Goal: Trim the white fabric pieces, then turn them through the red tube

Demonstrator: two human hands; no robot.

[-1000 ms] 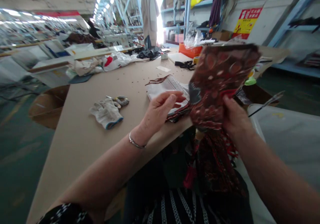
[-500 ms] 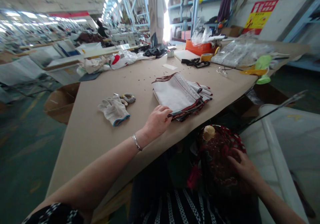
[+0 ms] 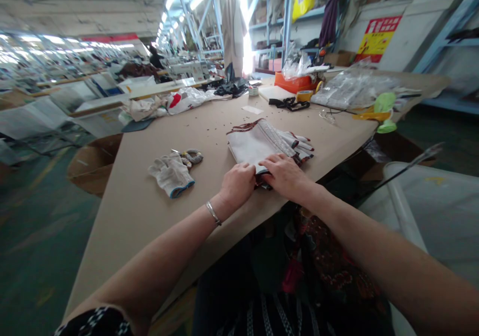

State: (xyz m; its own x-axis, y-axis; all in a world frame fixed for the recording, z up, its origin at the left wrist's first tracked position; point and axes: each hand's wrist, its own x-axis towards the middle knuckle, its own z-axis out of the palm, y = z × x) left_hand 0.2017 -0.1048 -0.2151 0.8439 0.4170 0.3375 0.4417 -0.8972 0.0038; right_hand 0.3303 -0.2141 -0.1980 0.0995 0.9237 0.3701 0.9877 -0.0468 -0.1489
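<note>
A stack of white fabric pieces (image 3: 249, 144) with dark reddish-brown edges lies near the front edge of the table. At the stack's near corner, the fingers of my left hand (image 3: 238, 183) are closed on the edge. Close beside it, my right hand (image 3: 286, 176) pinches the same near edge, thumb below and fingers on top. How many layers are between the fingers is hidden. To the left rests a pale knit work glove (image 3: 171, 175) with a blue cuff, touching what look like scissors with wrapped handles (image 3: 191, 157).
Brown paper covers the table (image 3: 209, 136). Toward the back are an orange bin (image 3: 295, 81), a roll of yellow tape (image 3: 305, 96), black straps (image 3: 289, 104) and clear plastic bags (image 3: 348, 89). A white tub (image 3: 430, 206) stands to my right, a cardboard box (image 3: 93, 164) at the left.
My right hand has come up from the dark patterned cloth at my lap to the stack's near edge. My left hand stays at the near corner, its fingers now curled tighter.
</note>
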